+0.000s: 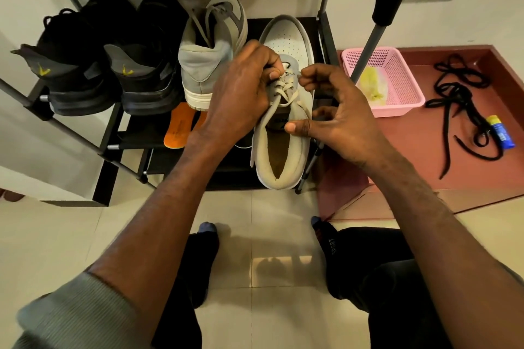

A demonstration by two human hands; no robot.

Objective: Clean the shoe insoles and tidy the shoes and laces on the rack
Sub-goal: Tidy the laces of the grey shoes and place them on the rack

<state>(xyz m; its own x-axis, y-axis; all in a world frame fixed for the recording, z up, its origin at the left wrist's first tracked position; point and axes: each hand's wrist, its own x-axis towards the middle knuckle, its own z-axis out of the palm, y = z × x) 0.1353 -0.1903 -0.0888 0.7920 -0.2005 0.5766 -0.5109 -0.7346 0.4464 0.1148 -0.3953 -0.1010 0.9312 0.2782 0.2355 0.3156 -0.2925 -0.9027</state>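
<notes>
basket (397,99) right of rack (380,8) — laces (459,99) beyond

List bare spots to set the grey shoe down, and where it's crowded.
Free: cream floor tile between the rack and the person's feet; red floor between the pink basket and black laces. Crowded: the shelf holding the black shoes and second grey shoe; an orange insole lies below.

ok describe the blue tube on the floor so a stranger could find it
Look right of the shoe rack, past the pink basket, to the reddish floor. The blue tube lies beside loose black laces, the only blue, yellow-capped thing there.
</notes>
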